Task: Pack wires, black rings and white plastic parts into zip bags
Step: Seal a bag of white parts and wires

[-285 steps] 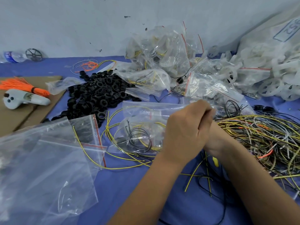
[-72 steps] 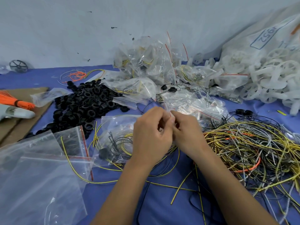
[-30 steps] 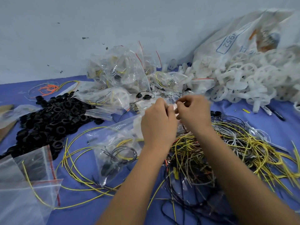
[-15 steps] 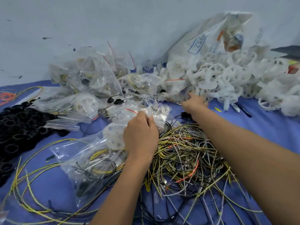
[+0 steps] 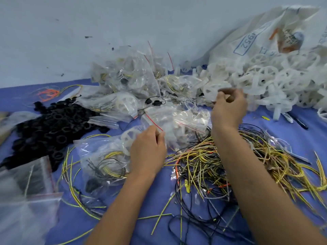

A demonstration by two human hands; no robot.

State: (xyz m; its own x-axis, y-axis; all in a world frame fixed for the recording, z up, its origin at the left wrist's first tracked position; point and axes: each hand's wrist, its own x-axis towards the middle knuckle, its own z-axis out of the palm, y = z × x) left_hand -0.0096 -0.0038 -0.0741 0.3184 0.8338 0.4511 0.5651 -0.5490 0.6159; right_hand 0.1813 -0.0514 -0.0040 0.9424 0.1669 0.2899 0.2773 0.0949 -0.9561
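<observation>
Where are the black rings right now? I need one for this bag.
The black rings lie heaped on the blue table at the left of the head view, left of the left hand.

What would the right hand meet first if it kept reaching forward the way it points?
Probably the pile of white plastic parts just beyond the right hand; its fingers already seem to be at the pile's near edge, though depth is unclear.
</observation>
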